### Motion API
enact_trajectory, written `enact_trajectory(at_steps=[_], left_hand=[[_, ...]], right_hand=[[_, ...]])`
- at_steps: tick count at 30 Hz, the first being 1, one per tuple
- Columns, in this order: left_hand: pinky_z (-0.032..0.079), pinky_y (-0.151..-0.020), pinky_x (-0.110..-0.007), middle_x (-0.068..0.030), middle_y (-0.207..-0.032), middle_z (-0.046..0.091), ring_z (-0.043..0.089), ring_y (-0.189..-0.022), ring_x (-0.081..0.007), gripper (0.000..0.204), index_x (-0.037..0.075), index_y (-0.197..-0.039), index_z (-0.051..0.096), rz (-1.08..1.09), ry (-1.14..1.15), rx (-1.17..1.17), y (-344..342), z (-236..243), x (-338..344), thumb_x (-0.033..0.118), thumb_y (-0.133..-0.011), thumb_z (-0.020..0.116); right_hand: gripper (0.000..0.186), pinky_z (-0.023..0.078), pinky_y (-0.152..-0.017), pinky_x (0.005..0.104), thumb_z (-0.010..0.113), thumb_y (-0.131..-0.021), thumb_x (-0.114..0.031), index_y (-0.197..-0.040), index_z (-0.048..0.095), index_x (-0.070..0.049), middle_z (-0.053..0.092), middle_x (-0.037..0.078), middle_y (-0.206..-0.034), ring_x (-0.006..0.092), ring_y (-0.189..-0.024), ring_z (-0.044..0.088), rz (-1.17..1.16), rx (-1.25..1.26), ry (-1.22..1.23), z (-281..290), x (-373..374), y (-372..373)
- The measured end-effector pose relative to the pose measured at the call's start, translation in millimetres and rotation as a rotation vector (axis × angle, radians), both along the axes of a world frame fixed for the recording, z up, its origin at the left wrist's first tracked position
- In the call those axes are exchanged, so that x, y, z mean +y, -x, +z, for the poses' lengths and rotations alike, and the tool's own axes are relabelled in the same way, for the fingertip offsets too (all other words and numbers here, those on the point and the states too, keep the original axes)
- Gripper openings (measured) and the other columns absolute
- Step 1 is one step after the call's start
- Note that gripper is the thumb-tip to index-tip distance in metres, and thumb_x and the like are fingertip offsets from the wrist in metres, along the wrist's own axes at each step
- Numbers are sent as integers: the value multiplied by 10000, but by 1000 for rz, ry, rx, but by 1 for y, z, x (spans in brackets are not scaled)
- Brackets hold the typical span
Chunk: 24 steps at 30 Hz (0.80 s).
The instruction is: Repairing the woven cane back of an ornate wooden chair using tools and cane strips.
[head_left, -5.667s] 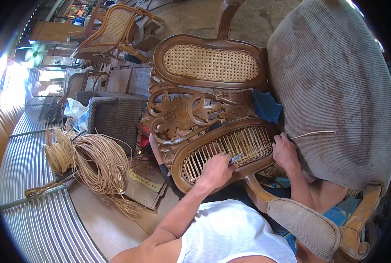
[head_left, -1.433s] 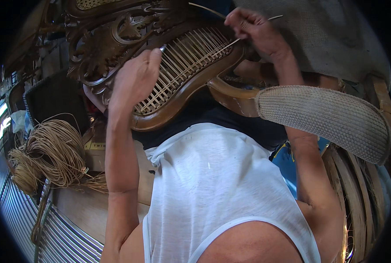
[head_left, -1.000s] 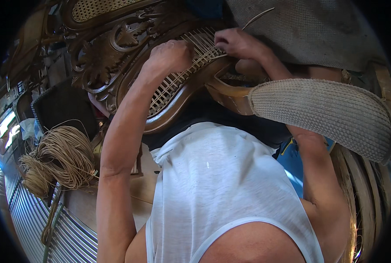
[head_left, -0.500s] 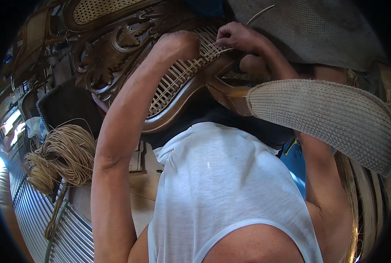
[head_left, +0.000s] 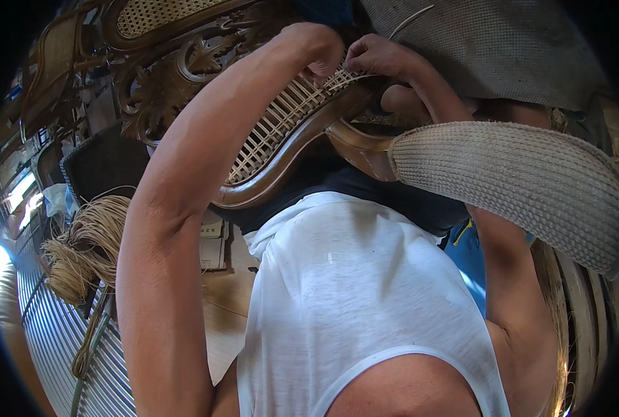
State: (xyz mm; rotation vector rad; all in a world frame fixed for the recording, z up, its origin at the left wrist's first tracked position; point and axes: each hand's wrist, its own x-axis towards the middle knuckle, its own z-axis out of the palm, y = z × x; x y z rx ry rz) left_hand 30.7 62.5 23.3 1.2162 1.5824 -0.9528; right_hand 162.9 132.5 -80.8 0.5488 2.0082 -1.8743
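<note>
A carved brown wooden chair frame (head_left: 282, 182) lies across my lap with an open lattice of pale cane (head_left: 278, 121) strung inside it. At the lattice's far end my left hand (head_left: 320, 52) is bent down over the cane, its fingers curled and mostly hidden. Close to its right, my right hand (head_left: 375, 55) is closed in a pinch at the edge of the weave. A loose cane strand (head_left: 410, 21) sticks up behind the right hand and seems to run into its fingers.
A chair arm wrapped in ribbed cloth (head_left: 511, 167) juts to the right. Coiled cane (head_left: 94, 243) hangs at the left beside a corrugated sheet (head_left: 52, 340). Beyond the frame lie carved wood (head_left: 160, 83), a finished cane panel (head_left: 153, 15) and coarse matting (head_left: 490, 48).
My left hand has moved up and to the right, closer to my right hand, its forearm swinging along. My right hand stays almost in place. The chair frame has shifted slightly.
</note>
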Motion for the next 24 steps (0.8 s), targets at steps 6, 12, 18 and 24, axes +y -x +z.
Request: enact_trajectory(at_steps=[6, 12, 18, 24], left_hand=[[555, -772, -400, -84, -971, 749, 710, -918, -232, 209, 135, -1006, 791, -203, -20, 233, -31, -27, 22, 197, -807, 809], [550, -777, -421, -96, -990, 744, 707, -938, -250, 220, 135, -1014, 789, -239, 651, 1068, -78, -72, 47, 167, -797, 783], [562, -796, -399, -87, -937, 758, 720, -900, -216, 180, 90, -969, 775, -76, 1, 134, 0, -6, -25, 224, -895, 680], [579, -831, -451, -220, -1033, 726, 716, -980, -357, 237, 36, -989, 768, 318, -399, 55, -7, -8, -80, 162, -799, 701]], right_hand=[[264, 464, -638, 302, 764, -730, -225, -886, 768, -12, 670, 31, -752, 142, -678, 588, -89, 128, -46, -27, 1, -3], [258, 467, -649, 297, 764, -735, -239, -873, 765, -20, 672, 28, -750, 131, -684, 587, -77, 93, 35, -10, -10, 3], [245, 470, -680, 244, 755, -857, -267, -941, 732, -38, 672, -19, -803, 61, -731, 579, -37, 2, 169, 3, -8, 4], [191, 480, -648, 243, 744, -883, -220, -927, 717, -36, 668, -13, -788, 58, -699, 581, -45, 33, 81, 13, -12, -12]])
